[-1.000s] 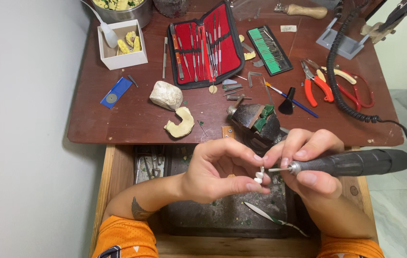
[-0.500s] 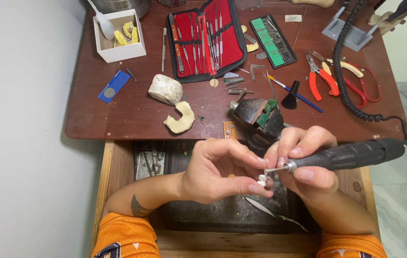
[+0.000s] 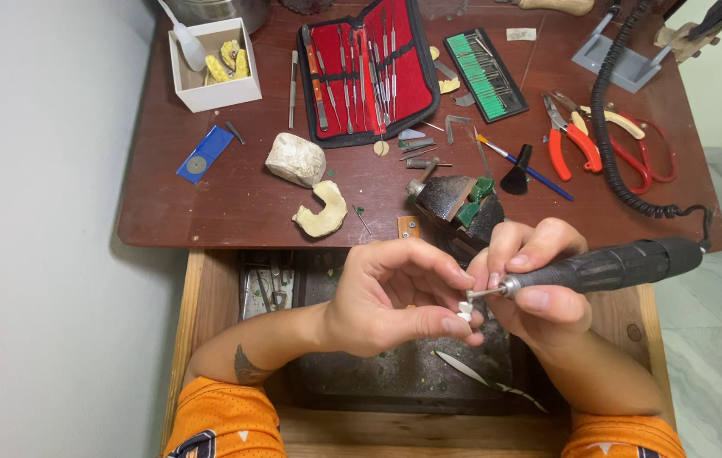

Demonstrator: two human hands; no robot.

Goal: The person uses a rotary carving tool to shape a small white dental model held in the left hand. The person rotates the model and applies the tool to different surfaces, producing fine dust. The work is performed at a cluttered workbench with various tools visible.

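Small white piece (image 3: 464, 309), tooth-sized and pale, glossy, pinched between thumb and fingertips of left hand (image 3: 386, 297), held above open wooden drawer (image 3: 208, 297) just below front edge of counter (image 3: 234, 203). Too small to make out finer shape. Left hand curled nearly closed, fingers arched over, only tips meeting on the piece.

Right hand (image 3: 539, 293) wrapped firmly around black rotary handpiece (image 3: 607, 265), grip like a pen, thumb and forefinger near the metal nose. Thin bit at the nose touching the white piece. Black coiled cord (image 3: 611, 144) running from handpiece back across counter to upper right.

Inside drawer, under both hands: dark tray (image 3: 395, 373) and slim metal blade tool (image 3: 480, 377) lying flat.

On counter, just beyond the hands: small dark vise with green pads (image 3: 458, 203). Left of that, cream arch-shaped plaster cast (image 3: 323, 212) and whitish lump of stone (image 3: 296, 159), near each other but apart. Further back: open red-lined instrument case (image 3: 365, 68), green bur rack (image 3: 486, 75), white box with yellowish casts (image 3: 208, 64). At right, red-handled pliers (image 3: 569, 136). At left, blue card with a disc (image 3: 204, 154).

Orange sleeves (image 3: 225, 420) at bottom edge.
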